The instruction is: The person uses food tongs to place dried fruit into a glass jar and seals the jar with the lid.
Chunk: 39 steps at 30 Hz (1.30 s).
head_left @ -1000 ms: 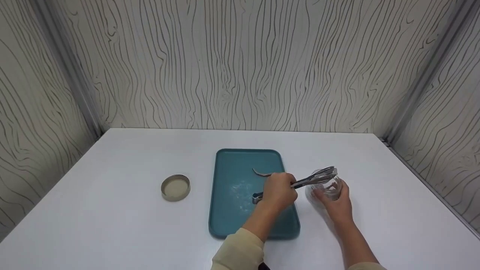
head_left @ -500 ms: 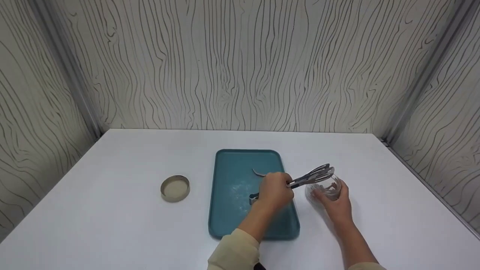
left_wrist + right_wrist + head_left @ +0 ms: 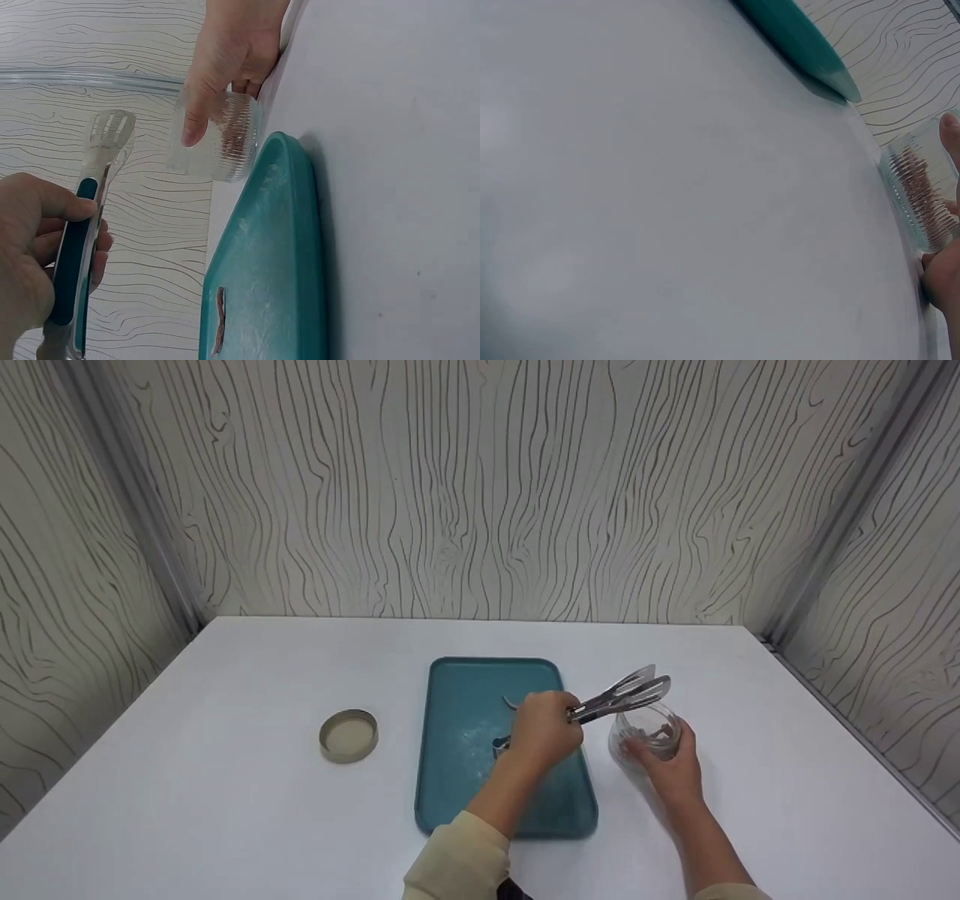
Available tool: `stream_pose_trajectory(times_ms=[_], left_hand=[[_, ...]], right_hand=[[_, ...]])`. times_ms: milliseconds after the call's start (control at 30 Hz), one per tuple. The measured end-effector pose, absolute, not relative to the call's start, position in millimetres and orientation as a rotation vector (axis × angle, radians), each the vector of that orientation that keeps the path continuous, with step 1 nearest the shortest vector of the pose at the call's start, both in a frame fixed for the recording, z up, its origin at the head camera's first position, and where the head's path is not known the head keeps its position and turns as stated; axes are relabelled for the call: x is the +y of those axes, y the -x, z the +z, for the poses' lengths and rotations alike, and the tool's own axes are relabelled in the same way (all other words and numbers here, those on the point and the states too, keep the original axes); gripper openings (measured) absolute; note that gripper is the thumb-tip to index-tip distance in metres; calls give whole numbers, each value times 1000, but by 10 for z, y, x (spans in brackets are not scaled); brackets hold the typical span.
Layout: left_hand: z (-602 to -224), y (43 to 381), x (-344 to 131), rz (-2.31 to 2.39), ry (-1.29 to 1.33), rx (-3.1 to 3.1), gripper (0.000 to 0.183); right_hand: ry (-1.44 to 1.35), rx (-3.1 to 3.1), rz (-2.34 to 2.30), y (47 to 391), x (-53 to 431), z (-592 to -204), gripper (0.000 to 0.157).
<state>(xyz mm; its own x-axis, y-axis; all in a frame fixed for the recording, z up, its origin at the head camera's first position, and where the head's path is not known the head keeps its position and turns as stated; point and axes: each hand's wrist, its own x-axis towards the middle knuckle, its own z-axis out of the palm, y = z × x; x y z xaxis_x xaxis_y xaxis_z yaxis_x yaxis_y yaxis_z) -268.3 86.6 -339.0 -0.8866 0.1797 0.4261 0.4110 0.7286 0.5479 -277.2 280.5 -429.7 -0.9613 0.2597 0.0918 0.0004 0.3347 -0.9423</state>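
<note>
My left hand (image 3: 544, 733) grips a pair of metal tongs (image 3: 622, 695) with teal handle panels, plain in the left wrist view. The slotted heads stand slightly apart, above and left of the jar's mouth. My right hand (image 3: 673, 769) holds a clear ribbed glass jar (image 3: 624, 729) on the white table, thumb on the near side and fingers round the far side. Brownish pieces (image 3: 922, 191) lie inside the jar, seen through its wall. One thin brownish strip (image 3: 219, 321) rests on the teal tray (image 3: 469, 802); in the head view my left hand covers part of it.
A shallow round beige lid (image 3: 349, 737) sits on the table (image 3: 225, 780) to the left of the tray. Walls with a wood-grain pattern (image 3: 480, 495) enclose the table at the back and sides.
My left hand has drawn the tongs up and slightly left, away from over the jar, and their heads have spread apart. The right hand and jar have stayed nearly in place.
</note>
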Motion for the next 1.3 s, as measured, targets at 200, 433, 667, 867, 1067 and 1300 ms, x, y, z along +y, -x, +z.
stream_pose_trajectory(times_ms=[200, 433, 667, 867, 1067, 1300], left_hand=[[-3353, 2711, 730, -976, 437, -2559, 22], [-3350, 2736, 489, -965, 463, -2515, 20], [-3295, 2764, 277, -982, 413, -2540, 17], [-3282, 2788, 127, -931, 382, -2580, 17], [-3319, 2823, -15, -920, 334, -2620, 17], [-3403, 2859, -132, -954, 291, -2655, 15]], right_hand=[[247, -2394, 1643, 2777, 2805, -4304, 98], [286, -2427, 1621, 2776, 2801, -4317, 101], [282, -2424, 1612, 2784, 2804, -4317, 101], [281, -2423, 1610, 2773, 2801, -4319, 101], [264, -2421, 1605, 2772, 2810, -4310, 100], [249, -2415, 1618, 2764, 2806, -4294, 100]])
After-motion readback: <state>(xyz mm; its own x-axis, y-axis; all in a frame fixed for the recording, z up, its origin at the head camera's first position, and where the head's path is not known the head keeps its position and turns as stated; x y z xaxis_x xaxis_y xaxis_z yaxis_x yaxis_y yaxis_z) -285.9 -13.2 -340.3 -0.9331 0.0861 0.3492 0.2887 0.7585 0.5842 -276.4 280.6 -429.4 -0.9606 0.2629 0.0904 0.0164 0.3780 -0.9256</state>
